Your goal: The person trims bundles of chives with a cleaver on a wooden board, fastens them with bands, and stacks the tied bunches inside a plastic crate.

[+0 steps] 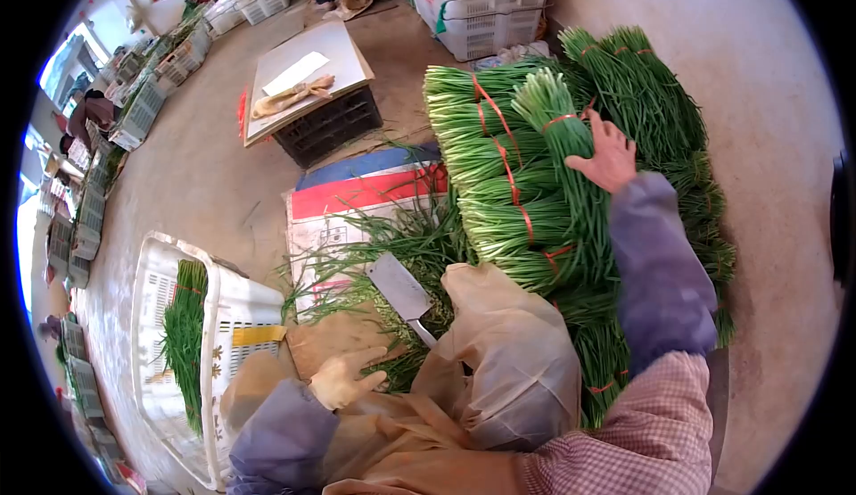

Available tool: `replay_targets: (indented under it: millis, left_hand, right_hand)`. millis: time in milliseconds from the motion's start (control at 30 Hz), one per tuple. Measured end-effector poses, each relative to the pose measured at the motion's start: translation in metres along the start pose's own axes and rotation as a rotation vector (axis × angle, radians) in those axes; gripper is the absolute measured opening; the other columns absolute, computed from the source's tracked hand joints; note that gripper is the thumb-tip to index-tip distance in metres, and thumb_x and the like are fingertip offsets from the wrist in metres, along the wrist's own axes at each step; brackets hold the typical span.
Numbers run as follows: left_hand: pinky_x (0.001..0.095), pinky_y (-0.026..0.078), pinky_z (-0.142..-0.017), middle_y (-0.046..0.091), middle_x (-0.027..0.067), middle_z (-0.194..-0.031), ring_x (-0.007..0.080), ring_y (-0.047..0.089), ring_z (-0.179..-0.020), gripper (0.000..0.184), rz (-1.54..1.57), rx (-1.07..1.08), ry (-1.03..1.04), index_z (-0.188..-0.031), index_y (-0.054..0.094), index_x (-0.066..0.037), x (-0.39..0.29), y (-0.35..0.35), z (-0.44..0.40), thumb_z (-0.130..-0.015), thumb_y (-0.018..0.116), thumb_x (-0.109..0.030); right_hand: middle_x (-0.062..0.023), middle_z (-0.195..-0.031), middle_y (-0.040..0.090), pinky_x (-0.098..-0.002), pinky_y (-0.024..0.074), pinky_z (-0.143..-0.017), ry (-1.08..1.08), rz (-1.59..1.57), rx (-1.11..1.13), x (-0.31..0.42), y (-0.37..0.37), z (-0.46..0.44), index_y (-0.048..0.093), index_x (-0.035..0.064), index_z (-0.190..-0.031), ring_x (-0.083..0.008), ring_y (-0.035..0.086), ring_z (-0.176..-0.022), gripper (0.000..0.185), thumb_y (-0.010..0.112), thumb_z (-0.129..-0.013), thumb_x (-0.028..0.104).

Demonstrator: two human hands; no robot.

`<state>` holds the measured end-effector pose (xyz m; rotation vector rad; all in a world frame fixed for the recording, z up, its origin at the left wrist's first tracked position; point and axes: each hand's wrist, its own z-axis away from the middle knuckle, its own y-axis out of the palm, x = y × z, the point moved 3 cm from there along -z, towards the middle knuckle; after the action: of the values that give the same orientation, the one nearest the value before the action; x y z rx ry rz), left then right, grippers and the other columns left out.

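My right hand (612, 153) rests with spread fingers on the green stalks of a tied bundle (557, 120), which lies on top of a large stack of green bundles (499, 183) bound with red ties. My left hand (343, 379), in a pale glove, is low in front of my lap, fingers apart and holding nothing. A cleaver (401, 290) with a metal handle lies on loose green trimmings (374, 236) between my left hand and the stack.
A white crate (209, 317) holding a green bundle stands at the left. Beyond are a low board-topped crate (308, 80) with paper and cloth, and stacked white crates (481, 13). Other people work among crates along the far left.
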<state>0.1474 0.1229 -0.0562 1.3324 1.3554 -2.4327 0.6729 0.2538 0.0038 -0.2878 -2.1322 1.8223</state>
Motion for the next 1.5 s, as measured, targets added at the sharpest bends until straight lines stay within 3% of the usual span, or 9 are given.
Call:
replay_targets:
  millis: [200, 433, 667, 767, 900, 1000, 1100, 1167, 1500]
  left_hand:
    - [0.0364, 0.050, -0.092, 0.065, 0.0144, -0.115, 0.0303, 0.065, -0.100, 0.043, 0.271, -0.074, -0.126, -0.127, 0.058, -0.005, 0.014, -0.024, 0.023, -0.087, 0.069, -0.018]
    - [0.0362, 0.041, -0.104, 0.052, 0.0170, -0.133, 0.0268, 0.052, -0.121, 0.063, 0.331, -0.241, 0.174, -0.140, 0.042, 0.000, 0.016, -0.074, 0.025, -0.089, 0.068, -0.024]
    - [0.0395, 0.019, -0.117, 0.029, 0.0224, -0.153, 0.0310, 0.023, -0.144, 0.106, 0.569, -0.596, 0.483, -0.149, 0.025, 0.003, 0.025, -0.142, 0.068, -0.077, 0.072, -0.060]
    - [0.0376, 0.031, -0.111, 0.048, 0.0123, -0.140, 0.0232, 0.041, -0.133, 0.095, 0.879, -0.545, 0.409, -0.144, 0.038, -0.002, 0.058, -0.139, 0.106, -0.073, 0.082, -0.046]
    - [0.0357, 0.039, -0.105, 0.057, 0.0075, -0.128, 0.0192, 0.051, -0.120, 0.080, 1.312, -0.606, 0.282, -0.136, 0.046, -0.002, 0.059, -0.145, 0.151, -0.068, 0.086, -0.015]
    - [0.0355, 0.039, -0.105, 0.056, 0.0090, -0.129, 0.0200, 0.052, -0.120, 0.084, 0.829, -0.652, 0.210, -0.137, 0.044, 0.000, 0.076, -0.154, 0.161, -0.066, 0.087, -0.013]
    - [0.0353, 0.039, -0.105, 0.056, 0.0102, -0.130, 0.0203, 0.052, -0.119, 0.087, 0.893, -0.614, 0.121, -0.138, 0.043, 0.000, 0.089, -0.148, 0.161, -0.065, 0.088, -0.015]
    - [0.0348, 0.039, -0.106, 0.057, 0.0102, -0.129, 0.0203, 0.052, -0.120, 0.086, 0.895, -0.623, 0.144, -0.137, 0.045, 0.000, 0.089, -0.150, 0.157, -0.064, 0.088, -0.013]
    - [0.0353, 0.052, -0.088, 0.064, 0.0100, -0.117, 0.0216, 0.064, -0.101, 0.064, 1.358, -0.518, 0.030, -0.129, 0.051, 0.000, 0.131, -0.134, 0.128, -0.073, 0.079, -0.009]
  right_hand:
    - [-0.0199, -0.119, 0.061, -0.0430, 0.0458, -0.094, 0.139, -0.320, 0.022, 0.003, 0.047, -0.021, 0.021, 0.0110, -0.149, -0.0382, 0.060, -0.107, 0.106, 0.081, -0.064, 0.025]
    - [-0.0139, -0.126, 0.060, -0.0354, 0.0469, -0.096, -0.397, -0.967, -0.094, 0.138, -0.038, 0.074, 0.029, 0.0031, -0.147, -0.0240, 0.060, -0.111, 0.097, 0.079, -0.064, 0.002]
    - [-0.0133, -0.136, 0.050, -0.0343, 0.0404, -0.104, -0.716, -1.266, 0.541, 0.341, -0.067, 0.190, 0.020, 0.0049, -0.152, -0.0201, 0.048, -0.125, 0.114, 0.083, -0.058, -0.005]
    - [-0.0142, -0.141, 0.047, -0.0355, 0.0369, -0.109, -1.000, -1.170, 0.639, 0.418, -0.036, 0.250, 0.021, 0.0011, -0.151, -0.0206, 0.046, -0.128, 0.112, 0.085, -0.059, -0.004]
    - [-0.0129, -0.137, 0.050, -0.0367, 0.0415, -0.105, -0.724, -1.471, 1.077, 0.477, 0.029, 0.307, 0.032, -0.0016, -0.144, -0.0201, 0.048, -0.125, 0.094, 0.084, -0.065, -0.003]
    - [-0.0109, -0.134, 0.054, -0.0337, 0.0460, -0.100, -1.011, -1.187, 0.984, 0.488, 0.049, 0.314, 0.038, -0.0021, -0.140, -0.0168, 0.053, -0.119, 0.078, 0.078, -0.074, -0.002]
    - [-0.0114, -0.128, 0.058, -0.0325, 0.0461, -0.099, -0.789, -0.853, 1.161, 0.469, 0.052, 0.282, 0.041, -0.0009, -0.139, -0.0158, 0.056, -0.115, 0.062, 0.071, -0.084, 0.007]
    - [-0.0116, -0.122, 0.061, -0.0310, 0.0465, -0.096, -0.244, -1.832, 0.852, 0.453, 0.083, 0.265, 0.044, 0.0001, -0.137, -0.0164, 0.059, -0.110, 0.051, 0.061, -0.093, 0.019]
    - [-0.0125, -0.126, 0.061, -0.0360, 0.0507, -0.095, 0.083, -2.127, 1.208, 0.526, 0.136, 0.333, 0.049, 0.0032, -0.136, -0.0234, 0.062, -0.110, 0.072, 0.024, -0.100, 0.060]
